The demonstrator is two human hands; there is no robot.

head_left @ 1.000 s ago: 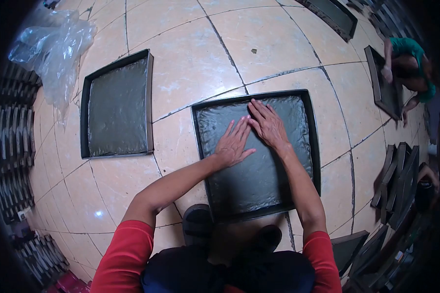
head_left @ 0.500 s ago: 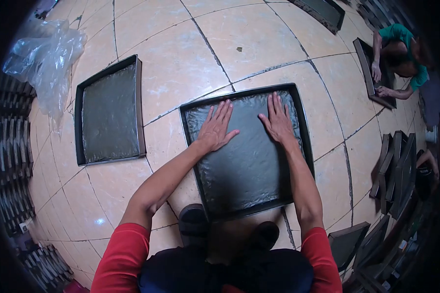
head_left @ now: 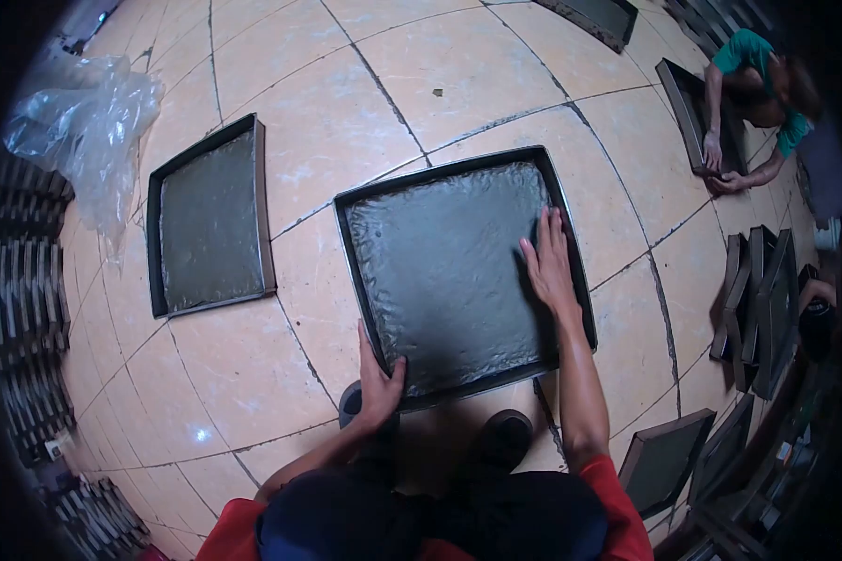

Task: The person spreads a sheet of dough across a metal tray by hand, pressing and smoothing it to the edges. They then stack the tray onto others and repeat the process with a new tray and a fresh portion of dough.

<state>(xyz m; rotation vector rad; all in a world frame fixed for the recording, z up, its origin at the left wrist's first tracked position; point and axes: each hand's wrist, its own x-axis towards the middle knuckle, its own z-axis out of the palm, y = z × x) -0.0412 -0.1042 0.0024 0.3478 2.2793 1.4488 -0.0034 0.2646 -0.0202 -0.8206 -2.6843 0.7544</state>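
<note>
1. The tray (head_left: 571, 234) lies flat on the tiled floor (head_left: 346, 122), full of a smooth dark paste (head_left: 440, 271), directly in front of the person's shoes (head_left: 505, 435).
2. The left hand (head_left: 379, 381) grips the tray's near left corner, fingers curled over the rim; a jerk there could ripple or spill the paste.
3. The right hand (head_left: 550, 266) lies flat, fingers close together, on the paste by the tray's right rim; uneven pressure risks dents or a thin patch.
4. A second filled tray (head_left: 210, 220) sits well left of this tray; sliding sideways could knock it.
</note>
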